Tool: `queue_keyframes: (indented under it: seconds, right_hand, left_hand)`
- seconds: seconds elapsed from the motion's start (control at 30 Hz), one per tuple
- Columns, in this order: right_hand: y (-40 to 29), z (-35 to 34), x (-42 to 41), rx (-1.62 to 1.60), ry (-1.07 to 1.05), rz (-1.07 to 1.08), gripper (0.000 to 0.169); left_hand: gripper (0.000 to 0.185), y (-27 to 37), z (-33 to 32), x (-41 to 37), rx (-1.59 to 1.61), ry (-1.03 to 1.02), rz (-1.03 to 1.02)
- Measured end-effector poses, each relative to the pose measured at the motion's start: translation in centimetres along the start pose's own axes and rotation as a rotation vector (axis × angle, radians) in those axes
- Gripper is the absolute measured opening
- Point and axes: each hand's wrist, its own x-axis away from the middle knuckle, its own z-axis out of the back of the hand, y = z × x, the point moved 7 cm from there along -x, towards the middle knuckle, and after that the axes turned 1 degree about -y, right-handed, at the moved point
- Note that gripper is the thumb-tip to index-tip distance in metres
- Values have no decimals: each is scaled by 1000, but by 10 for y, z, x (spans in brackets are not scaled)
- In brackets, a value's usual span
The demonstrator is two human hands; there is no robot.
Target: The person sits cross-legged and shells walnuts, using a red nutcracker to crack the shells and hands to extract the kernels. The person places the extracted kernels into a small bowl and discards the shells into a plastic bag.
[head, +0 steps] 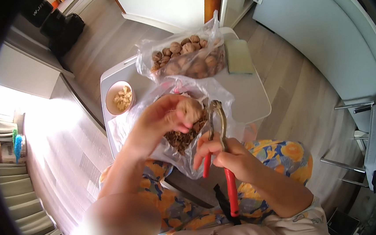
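My left hand (164,116) is raised over the low table, and a walnut (191,110), slightly blurred, is pinched in its fingers. Just right of it, my right hand (235,155) grips a plier-type nutcracker with red handles (232,188). The metal jaws point away from me and stand apart from the walnut. Beneath both hands spreads a clear plastic bag (220,88) with broken brown shells (179,142) in it, partly hidden by my left hand. Farther back, a second clear bag (142,59) holds several whole walnuts (188,48).
At the table's left stands a bowl (110,95) with pale walnut kernels (122,98). A folded pale-green cloth (239,57) lies at the right of the grey table (249,102). Beyond are a light-blue sofa (310,28) on the right and metal legs (342,165) of furniture.
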Motion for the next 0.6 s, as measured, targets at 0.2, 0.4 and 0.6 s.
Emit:
queue_keyframes:
  seconds: [0.2, 0.4, 0.6]
  right_hand:
    - [10, -16, -5, 327, -43, 151, 25]
    - [7, -24, -11, 363, -79, 104, 31]
    - [-4, -29, -15, 450, -50, 186, 12]
  left_hand:
    - [33, -13, -7, 28, -188, 20, -31]
    - [30, -19, -2, 26, -90, -33, -8]
    - [37, -12, -9, 25, 95, 108, -206]
